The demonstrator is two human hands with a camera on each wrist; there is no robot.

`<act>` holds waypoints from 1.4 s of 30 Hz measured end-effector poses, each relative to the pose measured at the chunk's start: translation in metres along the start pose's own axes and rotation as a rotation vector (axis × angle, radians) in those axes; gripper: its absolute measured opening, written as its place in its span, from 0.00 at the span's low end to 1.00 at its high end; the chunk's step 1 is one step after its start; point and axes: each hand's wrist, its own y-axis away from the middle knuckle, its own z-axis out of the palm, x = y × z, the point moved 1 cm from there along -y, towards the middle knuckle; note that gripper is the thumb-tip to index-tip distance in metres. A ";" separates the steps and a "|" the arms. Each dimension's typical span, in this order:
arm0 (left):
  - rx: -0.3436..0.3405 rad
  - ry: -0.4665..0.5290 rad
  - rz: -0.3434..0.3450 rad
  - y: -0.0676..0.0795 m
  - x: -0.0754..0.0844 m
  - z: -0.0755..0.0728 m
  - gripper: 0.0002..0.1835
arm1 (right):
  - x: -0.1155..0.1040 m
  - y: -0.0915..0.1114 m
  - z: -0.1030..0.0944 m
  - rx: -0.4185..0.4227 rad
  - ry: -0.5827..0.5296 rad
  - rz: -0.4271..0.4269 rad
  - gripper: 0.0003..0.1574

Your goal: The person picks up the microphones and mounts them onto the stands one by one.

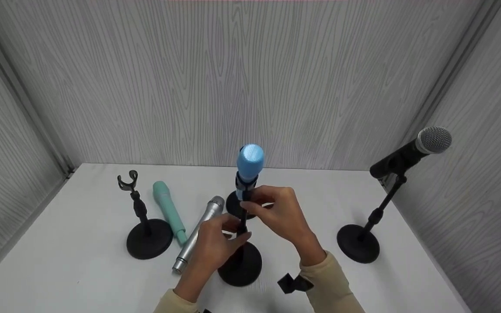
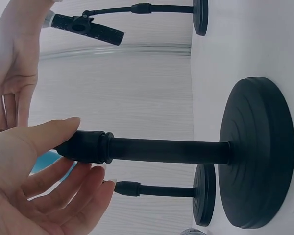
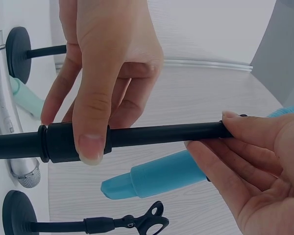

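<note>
Both hands on the centre stand (image 1: pixel 239 271), front middle of the tabletop (image 1: pixel 302 243).

Left hand (image 1: pixel 215 243): grip closed down to collar width, thumb on one side of the black collar (image 2: pixel 90 147), fingers round the other. Outer fingers looser, curved clear of the pole.

Right hand (image 1: pixel 278 211): grip nearly closed, thumb and forefinger pinching the thin upper rod (image 3: pixel 169 134) near its top end, just under the clip. Remaining fingers loosely bent.

Blue mic (image 1: pixel 250 161) sits in that stand's clip, head up, tilted, tail hanging beside the rod. Stand upright, base flat on the tabletop.

Around it: rear stand (image 3: pixel 19 215) right behind; silver mic (image 1: pixel 200 232) and teal mic (image 1: pixel 170 211) lying to the left, near the left stand (image 1: pixel 148 239), whose clip points up. Right stand (image 1: pixel 358 243) well apart, black mic (image 1: pixel 402 158) with silver grille angled in its clip.

Brands/labels: can't make out any lettering on mics or bases at this resolution.
</note>
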 end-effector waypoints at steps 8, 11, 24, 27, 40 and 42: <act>-0.053 0.047 0.027 0.000 0.002 -0.003 0.10 | -0.001 -0.001 0.000 -0.003 -0.018 -0.002 0.05; -0.077 0.080 0.031 0.000 0.002 -0.004 0.10 | -0.001 -0.001 0.001 0.002 -0.013 -0.004 0.04; -0.131 0.063 0.037 0.002 0.003 -0.006 0.12 | -0.001 -0.001 0.001 0.008 0.010 -0.004 0.05; -0.116 0.079 0.039 0.002 0.003 -0.005 0.13 | -0.001 -0.001 0.001 0.004 0.005 -0.005 0.05; 0.026 0.015 0.050 0.001 0.001 0.004 0.14 | -0.002 0.000 0.001 0.000 -0.005 0.015 0.06; 0.027 0.018 0.054 0.001 0.001 0.004 0.13 | -0.002 0.000 0.001 -0.001 -0.010 0.010 0.06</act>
